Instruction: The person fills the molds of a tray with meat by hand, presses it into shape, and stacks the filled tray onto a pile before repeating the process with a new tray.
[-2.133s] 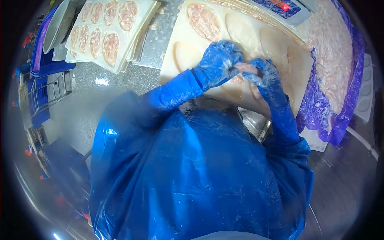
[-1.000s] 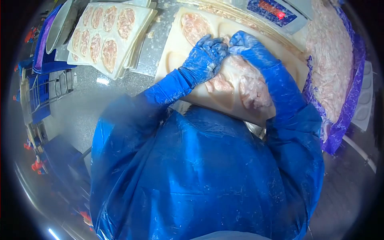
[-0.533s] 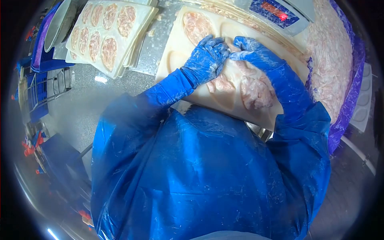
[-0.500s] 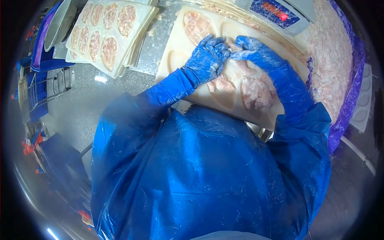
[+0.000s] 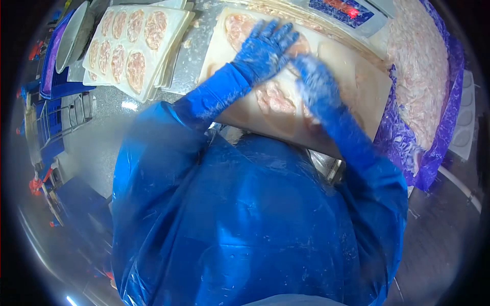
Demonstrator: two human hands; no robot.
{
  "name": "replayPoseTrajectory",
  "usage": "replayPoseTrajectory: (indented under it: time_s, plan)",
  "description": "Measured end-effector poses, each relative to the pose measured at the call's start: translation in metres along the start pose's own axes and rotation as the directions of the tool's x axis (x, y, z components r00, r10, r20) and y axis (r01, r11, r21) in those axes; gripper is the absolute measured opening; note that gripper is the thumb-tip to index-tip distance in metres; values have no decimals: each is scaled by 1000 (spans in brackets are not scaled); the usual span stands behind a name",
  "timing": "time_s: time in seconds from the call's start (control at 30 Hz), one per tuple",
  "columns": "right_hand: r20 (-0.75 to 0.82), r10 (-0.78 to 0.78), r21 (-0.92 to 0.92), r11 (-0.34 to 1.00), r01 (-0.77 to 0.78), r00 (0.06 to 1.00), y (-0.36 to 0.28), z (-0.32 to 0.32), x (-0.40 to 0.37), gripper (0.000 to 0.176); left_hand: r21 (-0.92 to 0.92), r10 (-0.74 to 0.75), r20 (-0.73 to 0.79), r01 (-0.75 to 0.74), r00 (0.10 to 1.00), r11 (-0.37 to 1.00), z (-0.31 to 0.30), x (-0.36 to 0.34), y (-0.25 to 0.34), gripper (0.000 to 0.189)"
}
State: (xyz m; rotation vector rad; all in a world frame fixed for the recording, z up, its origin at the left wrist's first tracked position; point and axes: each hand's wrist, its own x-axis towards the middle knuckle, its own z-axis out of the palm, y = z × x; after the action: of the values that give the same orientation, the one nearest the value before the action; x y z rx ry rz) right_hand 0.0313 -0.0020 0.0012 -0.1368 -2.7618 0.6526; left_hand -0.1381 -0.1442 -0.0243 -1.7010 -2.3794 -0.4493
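On the pale board (image 5: 376, 99), right in front of the apron, raw meat (image 5: 299, 47) shows in an upper hollow, just beside the fingertips of the left hand (image 5: 263, 51) — and that hand has just opened out, its gloved fingers going from curled to spread wide, palm down, so more of that portion is in view now. The right hand (image 5: 317, 84) has dropped back towards the body, blurred with motion, near the loose pieces (image 5: 275, 98) in a lower hollow; whether its fingers are closed on anything, I can't tell. The two hands come close together near the middle of the board, and the right forearm crosses its near side, hiding part of the hollows there. Up in the far left corner, another portion (image 5: 239, 26) lies in its own oval, partly behind the left hand. Further out to the left sits a stack of sheets (image 5: 154, 60), the top one carrying rows of meat-filled ovals; over on the right, a long heap of meat (image 5: 418, 76) lies in purple film (image 5: 454, 97) — and beyond the board, a display panel (image 5: 342, 11) glows red
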Motion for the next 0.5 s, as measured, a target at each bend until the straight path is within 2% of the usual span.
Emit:
replayPoseTrajectory:
  time_s: [0.03, 0.07, 0.1, 0.13, 0.17, 0.2, 0.23, 0.27, 0.3, 0.33, 0.37, 0.4, 0.43, 0.47, 0.5]
  plan:
    - [154, -72, -32, 996, 78, 985, -7, -3, -8, 46, 136, -40, -15, 42, 999, 990, 3, 5, -5, 59]
    - [154, -68, -32, 997, 74, 986, -11, -10, -14, 46, 227, -102, -42, 109, 994, 968, -3, 9, -7, 60]
    - [209, 16, -35, 999, -8, 978, -14, -18, -17, 49, 225, -100, -42, 107, 994, 968, 1, 9, -4, 60]
    - [261, 99, -42, 995, -91, 960, -15, -22, -19, 52, 64, -58, -60, 61, 997, 996, 5, 10, 0, 60]
    - [258, 103, -42, 995, -95, 961, -11, -17, -21, 52, -96, -17, -83, 9, 996, 995, 9, 11, 5, 60]
    - [181, 32, -105, 994, -13, 983, -6, -7, -23, 54, -102, 50, -40, -54, 998, 993, 14, 8, 17, 61]
    - [110, -49, -172, 983, 68, 993, -4, 0, -25, 57, -100, 47, -37, -50, 998, 994, 19, 12, 11, 61]
    - [178, -44, -139, 988, 70, 983, -9, -6, -28, 63, 5, -8, -68, 8, 998, 1000, 23, 23, 0, 63]
    - [173, -42, -137, 988, 66, 984, -8, -8, -32, 63, 109, -56, -108, 68, 993, 992, 26, 31, -10, 65]
    - [158, -18, -137, 990, 40, 987, -2, -13, -36, 61, 212, -182, -99, 199, 978, 957, 20, 39, -13, 66]
    - [144, 9, -138, 990, 11, 990, -3, -18, -37, 60, 211, -180, -99, 197, 979, 957, 15, 36, -4, 66]
    - [139, 113, -90, 991, -101, 984, -5, -28, -37, 62, -16, -44, -23, 44, 999, 999, 10, 27, 9, 65]
    - [142, 110, -86, 991, -99, 984, -4, -27, -38, 62, -249, 103, 22, -94, 994, 964, 6, 22, 18, 65]
    - [176, 83, -161, 985, -54, 981, -4, -23, -41, 64, -103, 158, -10, -159, 987, 982, 18, 14, 26, 66]
    - [209, 57, -234, 972, -6, 976, -5, -18, -44, 66, -99, 154, -1, -153, 988, 983, 18, 10, 21, 66]
